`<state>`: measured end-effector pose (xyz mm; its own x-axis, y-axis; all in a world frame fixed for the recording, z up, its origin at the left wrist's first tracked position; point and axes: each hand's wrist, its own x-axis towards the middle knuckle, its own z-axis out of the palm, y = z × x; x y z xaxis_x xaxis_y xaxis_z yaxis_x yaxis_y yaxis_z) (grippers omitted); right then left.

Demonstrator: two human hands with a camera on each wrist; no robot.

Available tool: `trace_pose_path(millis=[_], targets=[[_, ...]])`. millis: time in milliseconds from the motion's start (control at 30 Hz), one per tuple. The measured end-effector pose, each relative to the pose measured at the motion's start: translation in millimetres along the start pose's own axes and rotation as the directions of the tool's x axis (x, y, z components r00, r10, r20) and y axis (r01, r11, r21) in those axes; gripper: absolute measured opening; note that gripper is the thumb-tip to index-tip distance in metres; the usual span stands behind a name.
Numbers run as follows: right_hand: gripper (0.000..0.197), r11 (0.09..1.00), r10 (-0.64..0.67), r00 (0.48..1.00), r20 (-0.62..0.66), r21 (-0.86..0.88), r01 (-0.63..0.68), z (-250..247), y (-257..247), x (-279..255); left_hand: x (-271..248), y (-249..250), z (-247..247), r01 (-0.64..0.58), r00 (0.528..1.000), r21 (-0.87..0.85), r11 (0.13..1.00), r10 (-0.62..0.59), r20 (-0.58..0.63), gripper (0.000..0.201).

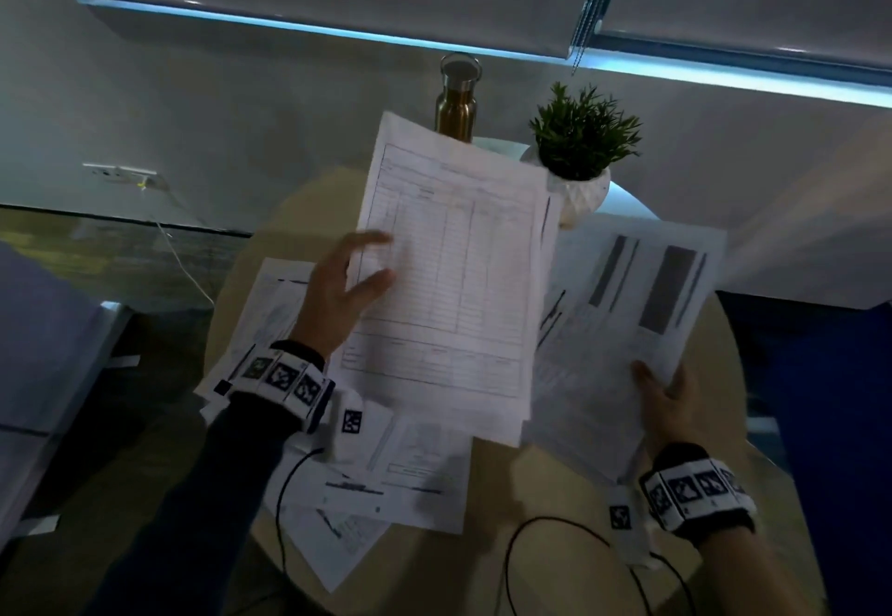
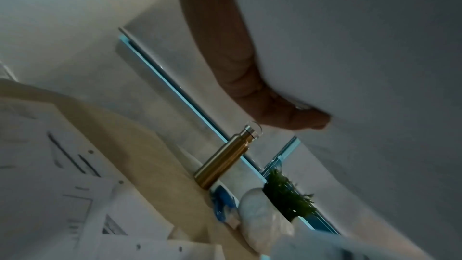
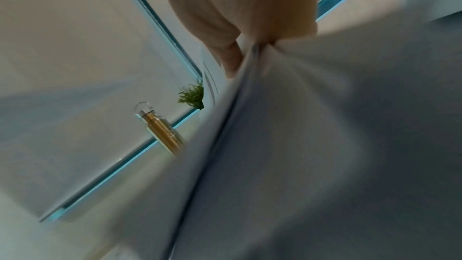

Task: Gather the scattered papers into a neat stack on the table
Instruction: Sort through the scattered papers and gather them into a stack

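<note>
My left hand (image 1: 371, 258) grips the left edge of a small bundle of printed forms (image 1: 449, 277), lifted and tilted over the round beige table (image 1: 545, 495). In the left wrist view a finger (image 2: 250, 86) lies against the bundle's blank underside (image 2: 375, 66). My right hand (image 1: 661, 384) pinches the near corner of a sheet with dark bars (image 1: 642, 316), raised at the right. The right wrist view shows fingers (image 3: 237, 27) pinching that sheet (image 3: 325, 145), blurred. Several loose papers (image 1: 415, 470) lie overlapping on the table's near left, more of them (image 2: 62, 165) showing in the left wrist view.
A gold metal bottle (image 1: 456, 99) and a potted plant (image 1: 579, 142) in a white pot stand at the table's far edge. A blue seat (image 1: 820, 398) is at the right. Black cables (image 1: 555, 524) trail from my wrists over the table's near part.
</note>
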<state>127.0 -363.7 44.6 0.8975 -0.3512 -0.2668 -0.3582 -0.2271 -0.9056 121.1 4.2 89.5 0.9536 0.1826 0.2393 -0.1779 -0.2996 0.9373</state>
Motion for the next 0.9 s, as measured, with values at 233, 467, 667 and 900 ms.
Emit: trace_pose_path(millis=[233, 467, 667, 900], targets=[[0.026, 0.992, 0.004, 0.961, 0.278, 0.118, -0.038, 41, -13, 5, -18, -13, 70, 0.098, 0.987, 0.158, 0.983, -0.117, 0.114, 0.058], [0.055, 0.977, -0.03, 0.908, 0.418, 0.204, -0.062, 34, -18, -10, -42, -33, 97, 0.428, 0.9, -0.14, 0.893, -0.406, 0.162, 0.053], [0.059, 0.968, -0.24, 0.904, 0.354, 0.012, 0.252, 34, -7, -15, -52, -26, 116, 0.259, 0.966, -0.036, 0.965, -0.259, -0.012, 0.035], [0.071, 0.97, -0.208, 0.978, -0.013, -0.134, 0.205, 2, -19, 5, -83, -77, 85, 0.529, 0.849, 0.161, 0.833, -0.518, -0.109, 0.059]])
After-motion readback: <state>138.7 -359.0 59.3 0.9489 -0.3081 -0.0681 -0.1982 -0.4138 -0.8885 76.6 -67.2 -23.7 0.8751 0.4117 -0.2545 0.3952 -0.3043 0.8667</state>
